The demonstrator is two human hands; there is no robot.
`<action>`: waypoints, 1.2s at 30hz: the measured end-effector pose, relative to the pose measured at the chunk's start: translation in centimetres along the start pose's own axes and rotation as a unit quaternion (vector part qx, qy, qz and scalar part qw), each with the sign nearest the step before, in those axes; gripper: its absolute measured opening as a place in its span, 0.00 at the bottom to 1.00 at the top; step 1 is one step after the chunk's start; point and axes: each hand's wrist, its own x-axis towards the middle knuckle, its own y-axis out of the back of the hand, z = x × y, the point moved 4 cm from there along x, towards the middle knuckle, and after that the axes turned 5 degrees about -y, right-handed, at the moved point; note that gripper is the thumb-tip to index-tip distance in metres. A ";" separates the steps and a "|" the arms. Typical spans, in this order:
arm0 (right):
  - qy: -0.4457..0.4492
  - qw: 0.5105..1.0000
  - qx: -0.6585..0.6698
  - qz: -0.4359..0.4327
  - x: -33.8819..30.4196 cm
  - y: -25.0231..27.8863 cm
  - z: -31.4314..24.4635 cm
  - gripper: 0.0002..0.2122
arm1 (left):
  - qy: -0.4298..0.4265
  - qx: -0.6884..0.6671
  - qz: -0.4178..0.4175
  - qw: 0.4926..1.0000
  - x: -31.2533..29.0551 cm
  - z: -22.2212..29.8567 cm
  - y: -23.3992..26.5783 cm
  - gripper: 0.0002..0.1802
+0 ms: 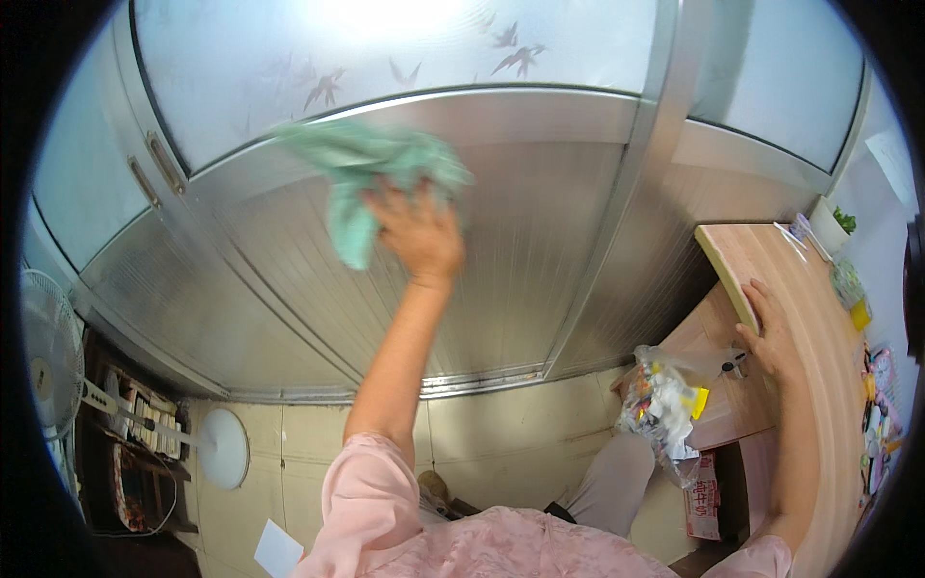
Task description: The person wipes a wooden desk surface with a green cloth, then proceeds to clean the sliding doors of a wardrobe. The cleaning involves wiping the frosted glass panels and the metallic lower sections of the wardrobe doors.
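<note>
My left hand (416, 236) is raised in front of a metal-framed sliding door (520, 222), pressing a light green cloth (352, 164) to its ribbed lower panel. The cloth is bunched under the fingers, with one corner hanging down and another trailing left. Motion blurs both cloth and fingertips. At the right, my right hand (768, 332) rests on the front edge of a wooden desk (800, 385), fingers stretched out and holding nothing.
A clear plastic bag of rubbish (663, 409) hangs by the desk drawer, above a red and white carton (703, 496). A standing fan (53, 366) with a round white base is at the left, beside a dark shelf (145, 453). A potted plant (831, 226) stands on the desk.
</note>
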 end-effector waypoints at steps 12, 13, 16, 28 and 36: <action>0.021 0.999 0.035 -0.005 0.6 -1.2 2.0 0.30 | -0.170 0.036 -0.030 0.984 0.5 -3.2 3.1 0.32; 0.017 0.999 0.038 -0.012 0.5 -1.3 2.4 0.29 | -0.118 0.066 -0.023 0.991 2.0 -4.6 4.3 0.32; 0.013 0.998 0.055 -0.018 0.6 -1.1 2.1 0.29 | -0.064 0.055 -0.022 0.996 2.7 -7.6 4.6 0.32; 0.008 0.998 0.067 -0.006 1.3 -1.6 3.9 0.30 | -0.076 -0.160 -0.166 0.970 -9.6 -17.2 6.3 0.30; 0.044 0.998 0.053 0.006 1.7 -2.2 4.7 0.31 | 0.052 0.065 -0.110 0.990 5.1 -17.5 8.7 0.33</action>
